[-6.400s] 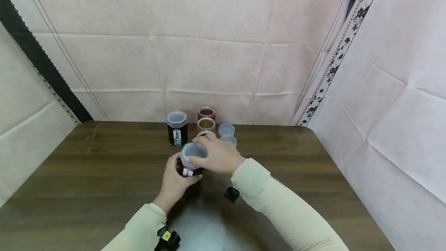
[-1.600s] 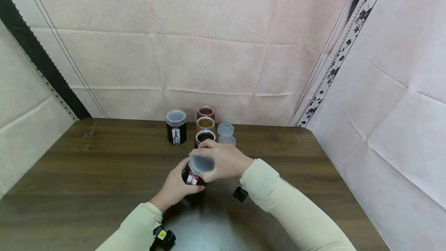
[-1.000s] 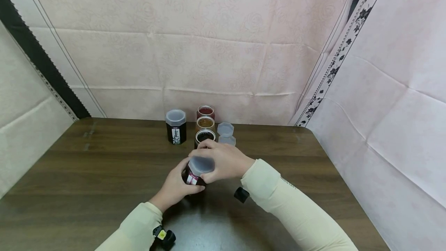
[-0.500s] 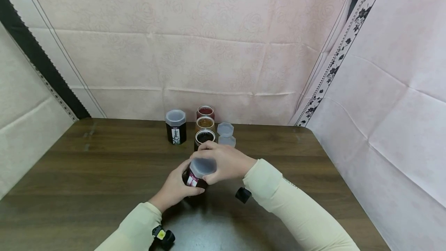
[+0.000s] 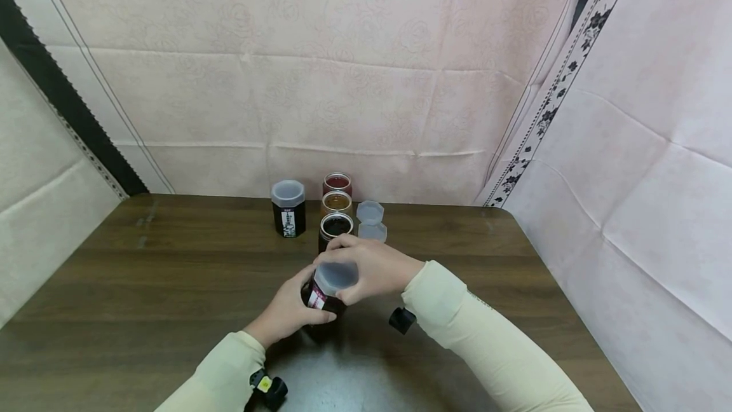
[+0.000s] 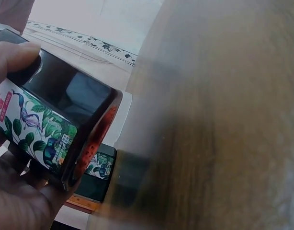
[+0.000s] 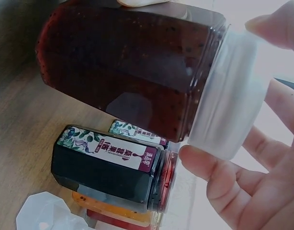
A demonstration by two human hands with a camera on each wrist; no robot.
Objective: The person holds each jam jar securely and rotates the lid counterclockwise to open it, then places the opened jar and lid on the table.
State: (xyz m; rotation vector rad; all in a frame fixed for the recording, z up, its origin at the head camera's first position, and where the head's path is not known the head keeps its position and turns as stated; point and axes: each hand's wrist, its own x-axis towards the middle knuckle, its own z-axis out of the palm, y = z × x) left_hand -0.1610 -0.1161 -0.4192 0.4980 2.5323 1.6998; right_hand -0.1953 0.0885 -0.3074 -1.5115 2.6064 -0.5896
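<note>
My left hand (image 5: pixel 288 310) grips the body of a dark red jam jar (image 7: pixel 123 67), its fingers and thumb around the sides. A colourful leafy label (image 6: pixel 34 127) shows on it in the left wrist view. The jar is tilted and raised over the table. A frosted plastic lid (image 7: pixel 231 91) covers its mouth, and my right hand (image 5: pixel 374 266) holds this lid by its edges between thumb and fingers. Just beyond my hands stands a lidless dark jar (image 5: pixel 337 225), its label visible in the right wrist view.
Behind the dark jar, an amber jar (image 5: pixel 337 201) and a red jar (image 5: pixel 337 182) stand lidless in a row. Two loose frosted lids (image 5: pixel 370 212) lie to their right. Left of the row is a black jar (image 5: pixel 289 220) with its frosted lid on. Cloth (image 5: pixel 354 113) hangs behind the wooden table (image 5: pixel 171 285).
Over several seconds both hands have brought the jar nearer and rightward, uncovering the lidless dark jar. In the last second the lid and right hand shifted slightly right and nearer.
</note>
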